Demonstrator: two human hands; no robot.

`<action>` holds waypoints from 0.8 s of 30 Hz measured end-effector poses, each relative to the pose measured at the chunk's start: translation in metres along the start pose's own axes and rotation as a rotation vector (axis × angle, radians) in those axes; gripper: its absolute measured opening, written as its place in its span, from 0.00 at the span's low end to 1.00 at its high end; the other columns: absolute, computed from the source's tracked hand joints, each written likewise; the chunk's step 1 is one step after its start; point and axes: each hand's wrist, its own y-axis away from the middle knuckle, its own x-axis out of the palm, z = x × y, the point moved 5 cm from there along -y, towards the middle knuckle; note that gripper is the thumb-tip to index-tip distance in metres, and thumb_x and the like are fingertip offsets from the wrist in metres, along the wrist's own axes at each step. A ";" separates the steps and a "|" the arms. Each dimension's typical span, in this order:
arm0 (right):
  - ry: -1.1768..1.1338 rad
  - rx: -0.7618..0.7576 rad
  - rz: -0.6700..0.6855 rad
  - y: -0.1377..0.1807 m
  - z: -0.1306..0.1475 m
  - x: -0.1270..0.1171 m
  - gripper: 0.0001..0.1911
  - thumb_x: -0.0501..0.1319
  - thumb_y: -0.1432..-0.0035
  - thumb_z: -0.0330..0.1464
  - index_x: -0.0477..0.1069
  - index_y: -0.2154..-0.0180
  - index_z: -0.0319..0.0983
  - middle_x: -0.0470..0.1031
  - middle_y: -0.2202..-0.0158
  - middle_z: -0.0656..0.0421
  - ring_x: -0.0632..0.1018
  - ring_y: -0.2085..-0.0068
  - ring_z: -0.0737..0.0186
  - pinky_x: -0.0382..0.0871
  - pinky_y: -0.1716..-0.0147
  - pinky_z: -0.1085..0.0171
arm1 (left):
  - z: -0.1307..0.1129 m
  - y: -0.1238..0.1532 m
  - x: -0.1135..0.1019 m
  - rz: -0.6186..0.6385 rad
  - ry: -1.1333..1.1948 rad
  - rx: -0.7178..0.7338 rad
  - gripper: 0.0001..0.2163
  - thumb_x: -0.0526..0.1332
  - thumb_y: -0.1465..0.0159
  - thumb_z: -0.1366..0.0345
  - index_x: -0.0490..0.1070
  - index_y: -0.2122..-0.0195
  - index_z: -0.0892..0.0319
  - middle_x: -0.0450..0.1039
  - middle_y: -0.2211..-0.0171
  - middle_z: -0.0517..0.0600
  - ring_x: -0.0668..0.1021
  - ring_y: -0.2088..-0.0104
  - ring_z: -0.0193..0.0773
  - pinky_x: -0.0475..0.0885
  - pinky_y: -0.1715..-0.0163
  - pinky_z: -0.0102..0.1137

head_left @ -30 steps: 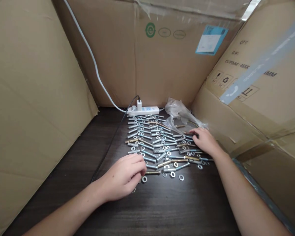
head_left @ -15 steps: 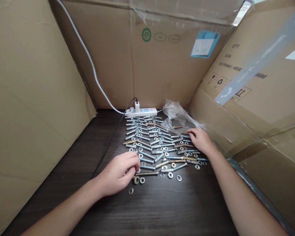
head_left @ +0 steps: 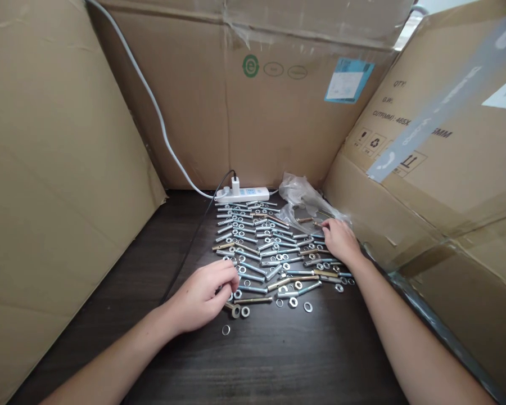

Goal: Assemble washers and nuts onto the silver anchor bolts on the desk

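Note:
My left hand [head_left: 204,293] rests at the left edge of the laid-out hardware, its fingers curled in toward the thumb. Whatever those fingers hold, if anything, is hidden. Close by lie a brass-coloured bolt [head_left: 253,300], a thick washer [head_left: 235,311] and a thin ring [head_left: 226,330]. At the back right, my right hand [head_left: 341,241] reaches to the mouth of a clear plastic bag [head_left: 297,191]. Its fingertips are closed on the end of a small brass-coloured bolt [head_left: 317,224]. Another brass-coloured bolt [head_left: 305,220] lies beside it at the bag.
Rows of silver bolts with sleeves [head_left: 253,269], nuts [head_left: 293,302] and washers [head_left: 307,307] cover the middle of the dark table [head_left: 278,360]. A white power strip [head_left: 253,194] with a plug stands behind them. Cardboard walls [head_left: 194,112] enclose three sides; a black cable [head_left: 189,242] runs left.
My right hand has shifted slightly left and inward at the bag, with the small bolt at its fingertips. My left hand stays almost in place. The view has tilted slightly.

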 end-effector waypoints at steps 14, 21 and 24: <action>-0.095 -0.006 -0.020 0.001 0.008 -0.009 0.09 0.50 0.40 0.30 0.67 0.60 0.37 0.72 0.59 0.50 0.71 0.56 0.49 0.62 0.56 0.55 | 0.000 0.001 0.000 0.008 -0.022 -0.016 0.09 0.48 0.40 0.77 0.63 0.72 0.60 0.64 0.70 0.45 0.67 0.68 0.32 0.61 0.66 0.28; -0.275 -0.103 0.049 0.018 0.061 -0.042 0.09 0.46 0.37 0.32 0.63 0.61 0.40 0.70 0.73 0.60 0.72 0.71 0.60 0.62 0.71 0.65 | -0.001 0.000 -0.001 -0.070 0.044 -0.066 0.07 0.48 0.35 0.71 0.64 0.62 0.58 0.67 0.67 0.46 0.69 0.68 0.33 0.64 0.66 0.28; -0.451 -0.292 0.193 0.049 0.126 -0.057 0.09 0.47 0.35 0.35 0.62 0.62 0.40 0.68 0.76 0.63 0.70 0.74 0.63 0.59 0.73 0.67 | 0.002 0.001 0.000 -0.148 0.055 -0.099 0.07 0.50 0.33 0.65 0.61 0.55 0.57 0.67 0.66 0.46 0.70 0.69 0.33 0.65 0.67 0.28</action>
